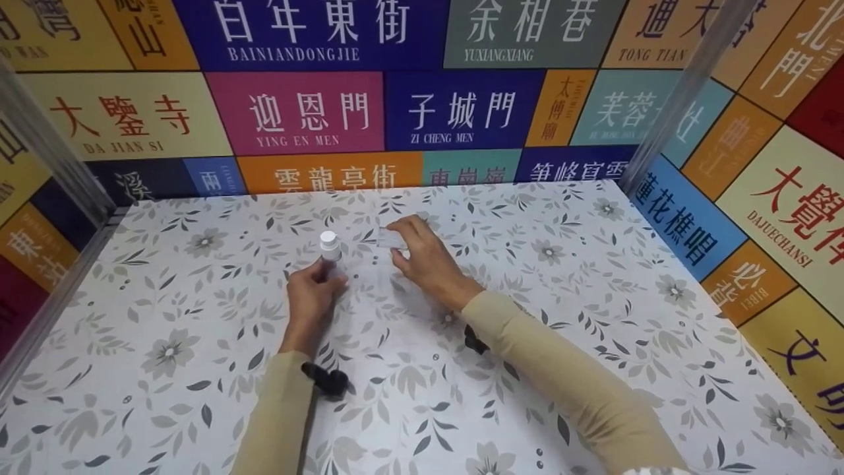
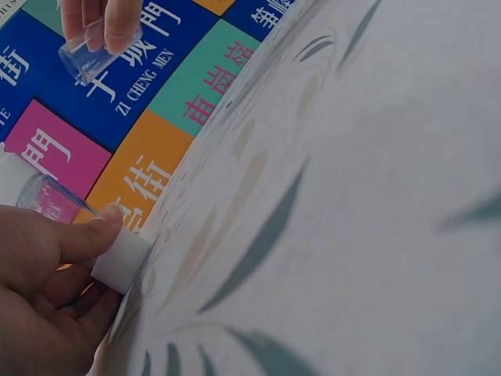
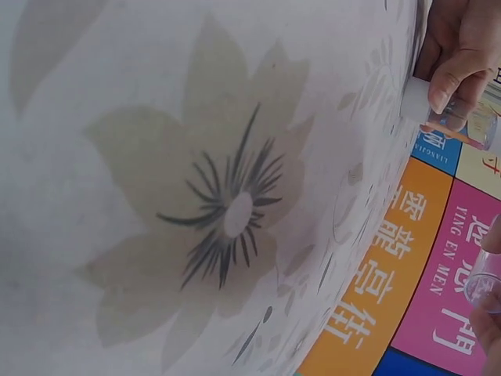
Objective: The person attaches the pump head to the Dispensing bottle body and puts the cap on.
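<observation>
My left hand [image 1: 311,295] pinches a small clear bottle [image 2: 48,194] between thumb and fingers, close above the table. White parts show on it: a white cap [image 1: 328,237] on top in the head view, and a white lower end [image 2: 123,260] at the tabletop in the left wrist view. To its right, my right hand [image 1: 428,259] holds a small clear cylindrical container [image 1: 390,237] by its sides, thumb opposite fingers. That container [image 2: 86,55] hangs above the table, apart from the bottle. In the right wrist view, the right hand [image 3: 491,313] is mostly cut off.
A white tablecloth [image 1: 217,284] with grey leaves and flowers covers the table. Colourful panels [image 1: 297,112] with Chinese characters stand behind and at both sides. Clear upright corner posts [image 1: 686,99] rise at the back. Dark wrist devices [image 1: 328,380] sit on the forearms.
</observation>
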A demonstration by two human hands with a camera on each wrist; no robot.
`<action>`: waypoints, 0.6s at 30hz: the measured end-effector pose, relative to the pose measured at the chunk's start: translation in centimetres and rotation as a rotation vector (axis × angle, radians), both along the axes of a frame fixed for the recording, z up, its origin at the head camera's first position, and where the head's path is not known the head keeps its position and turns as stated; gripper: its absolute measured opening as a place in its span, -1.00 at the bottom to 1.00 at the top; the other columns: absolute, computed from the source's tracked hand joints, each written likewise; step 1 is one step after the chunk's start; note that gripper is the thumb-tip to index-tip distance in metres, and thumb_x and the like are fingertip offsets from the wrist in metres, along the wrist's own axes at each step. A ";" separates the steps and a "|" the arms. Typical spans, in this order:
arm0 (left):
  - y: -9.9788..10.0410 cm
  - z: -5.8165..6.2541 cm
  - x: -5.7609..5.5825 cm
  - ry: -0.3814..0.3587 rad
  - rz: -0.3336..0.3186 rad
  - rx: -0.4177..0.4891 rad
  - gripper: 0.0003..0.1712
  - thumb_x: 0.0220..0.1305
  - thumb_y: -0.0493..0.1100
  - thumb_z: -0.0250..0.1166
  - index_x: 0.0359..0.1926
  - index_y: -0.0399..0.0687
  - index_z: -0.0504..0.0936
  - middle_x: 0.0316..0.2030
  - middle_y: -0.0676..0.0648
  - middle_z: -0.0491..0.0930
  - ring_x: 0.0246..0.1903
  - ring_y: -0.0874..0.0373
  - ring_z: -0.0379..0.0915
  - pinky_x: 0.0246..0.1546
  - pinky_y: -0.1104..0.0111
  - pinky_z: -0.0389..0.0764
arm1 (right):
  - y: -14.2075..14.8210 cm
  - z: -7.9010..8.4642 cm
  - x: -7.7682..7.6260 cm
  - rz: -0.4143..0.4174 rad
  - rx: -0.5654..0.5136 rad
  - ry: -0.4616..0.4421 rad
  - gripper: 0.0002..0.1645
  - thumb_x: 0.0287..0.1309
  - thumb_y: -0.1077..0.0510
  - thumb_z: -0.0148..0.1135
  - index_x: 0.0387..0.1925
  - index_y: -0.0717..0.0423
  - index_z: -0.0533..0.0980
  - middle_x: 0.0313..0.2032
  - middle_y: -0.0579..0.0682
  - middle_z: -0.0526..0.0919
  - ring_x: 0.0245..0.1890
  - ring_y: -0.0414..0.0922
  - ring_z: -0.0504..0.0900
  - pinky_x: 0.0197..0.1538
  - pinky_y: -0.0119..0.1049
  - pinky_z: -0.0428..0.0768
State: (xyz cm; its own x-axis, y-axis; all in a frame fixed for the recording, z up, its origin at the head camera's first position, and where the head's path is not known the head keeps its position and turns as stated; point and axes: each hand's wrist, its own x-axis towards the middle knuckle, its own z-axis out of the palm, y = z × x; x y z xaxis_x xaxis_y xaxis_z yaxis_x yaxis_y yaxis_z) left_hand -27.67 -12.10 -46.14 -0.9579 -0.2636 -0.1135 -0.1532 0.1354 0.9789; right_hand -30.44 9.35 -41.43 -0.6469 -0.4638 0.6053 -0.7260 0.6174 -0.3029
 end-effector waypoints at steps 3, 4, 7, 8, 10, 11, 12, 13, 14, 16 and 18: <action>0.0 0.1 -0.1 0.001 -0.010 -0.012 -0.33 0.17 -0.42 0.35 0.33 -0.20 0.45 0.36 -0.24 0.42 0.41 -0.04 0.30 0.38 0.24 0.38 | -0.3 0.2 -0.2 0.006 0.023 0.024 -0.59 0.23 0.32 0.28 0.11 0.22 0.47 0.01 0.12 0.53 0.07 0.01 0.57 0.17 -0.22 0.58; 0.0 0.1 -0.1 -0.002 -0.009 -0.036 -0.32 0.17 -0.40 0.36 0.34 -0.18 0.44 0.35 -0.24 0.43 0.40 -0.04 0.32 0.39 0.24 0.36 | -0.4 0.3 -0.2 0.006 0.032 0.032 -0.58 0.22 0.31 0.28 0.12 0.22 0.47 0.01 0.12 0.53 0.07 0.00 0.57 0.17 -0.24 0.58; -0.1 0.0 -0.1 0.004 -0.010 -0.076 -0.32 0.18 -0.38 0.36 0.34 -0.18 0.43 0.34 -0.24 0.44 0.39 -0.05 0.33 0.40 0.22 0.34 | -0.7 0.5 -0.3 0.007 0.053 0.056 -0.57 0.19 0.33 0.30 0.11 0.22 0.47 0.01 0.12 0.54 0.08 0.01 0.57 0.19 -0.26 0.57; -0.1 0.0 0.0 0.008 -0.009 -0.079 -0.32 0.18 -0.37 0.37 0.34 -0.17 0.43 0.34 -0.24 0.44 0.39 -0.05 0.34 0.40 0.22 0.34 | -0.9 0.5 -0.4 0.003 0.062 0.067 -0.56 0.18 0.33 0.30 0.10 0.22 0.47 0.02 0.12 0.54 0.08 0.00 0.57 0.20 -0.27 0.57; -0.1 -0.1 0.0 0.024 -0.004 -0.073 -0.32 0.16 -0.38 0.37 0.33 -0.19 0.45 0.32 -0.26 0.46 0.37 -0.06 0.36 0.38 0.22 0.37 | -1.1 0.6 -0.5 0.002 0.081 0.080 -0.57 0.17 0.34 0.29 0.09 0.23 0.47 0.03 0.11 0.55 0.10 0.00 0.56 0.23 -0.29 0.55; -0.1 -0.1 0.0 0.029 -0.004 -0.088 -0.33 0.17 -0.37 0.38 0.33 -0.20 0.45 0.32 -0.26 0.46 0.37 -0.07 0.37 0.38 0.21 0.38 | -1.1 0.6 -0.6 0.003 0.091 0.092 -0.57 0.17 0.35 0.29 0.09 0.23 0.47 0.03 0.12 0.55 0.10 0.00 0.56 0.24 -0.29 0.54; -0.1 -0.2 0.0 0.035 -0.003 -0.097 -0.34 0.16 -0.37 0.38 0.32 -0.21 0.46 0.31 -0.27 0.47 0.36 -0.08 0.38 0.37 0.21 0.39 | -1.2 0.6 -0.7 0.008 0.098 0.103 -0.57 0.16 0.36 0.29 0.08 0.24 0.47 0.03 0.12 0.55 0.10 0.00 0.56 0.24 -0.29 0.54; -0.1 -0.2 0.0 0.038 -0.002 -0.111 -0.34 0.16 -0.35 0.38 0.32 -0.20 0.46 0.30 -0.27 0.48 0.35 -0.08 0.39 0.37 0.20 0.39 | -1.3 0.6 -0.8 0.012 0.105 0.114 -0.57 0.15 0.37 0.29 0.07 0.25 0.47 0.02 0.12 0.55 0.10 0.00 0.57 0.24 -0.28 0.54; -0.2 -0.3 0.0 0.041 -0.001 -0.124 -0.34 0.16 -0.35 0.39 0.31 -0.21 0.47 0.30 -0.27 0.48 0.34 -0.09 0.40 0.36 0.20 0.40 | -1.3 0.7 -0.9 0.016 0.112 0.122 -0.57 0.14 0.37 0.29 0.07 0.26 0.47 0.02 0.13 0.55 0.09 0.01 0.57 0.24 -0.28 0.54; -0.2 -0.3 0.0 0.049 0.001 -0.152 -0.35 0.16 -0.34 0.39 0.30 -0.22 0.48 0.28 -0.28 0.49 0.33 -0.10 0.41 0.36 0.19 0.40 | -1.5 0.8 -1.0 0.028 0.123 0.127 -0.57 0.16 0.36 0.29 0.08 0.26 0.46 0.02 0.13 0.55 0.09 0.01 0.57 0.24 -0.26 0.54; -0.2 -0.3 0.0 0.053 0.002 -0.154 -0.35 0.15 -0.33 0.40 0.30 -0.22 0.48 0.28 -0.28 0.49 0.33 -0.10 0.41 0.36 0.18 0.40 | -1.6 1.0 -1.0 0.037 0.129 0.122 -0.58 0.18 0.34 0.29 0.08 0.26 0.47 0.02 0.13 0.55 0.09 0.02 0.57 0.23 -0.25 0.54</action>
State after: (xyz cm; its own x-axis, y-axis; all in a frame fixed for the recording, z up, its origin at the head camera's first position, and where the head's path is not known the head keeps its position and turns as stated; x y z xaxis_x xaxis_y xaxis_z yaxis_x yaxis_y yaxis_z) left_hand -27.66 -12.29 -46.42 -0.9609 -0.2760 -0.0204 -0.1020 0.2844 0.9533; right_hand -31.44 7.75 -40.48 -0.5539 -0.5645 0.6120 -0.7752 0.6179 -0.1316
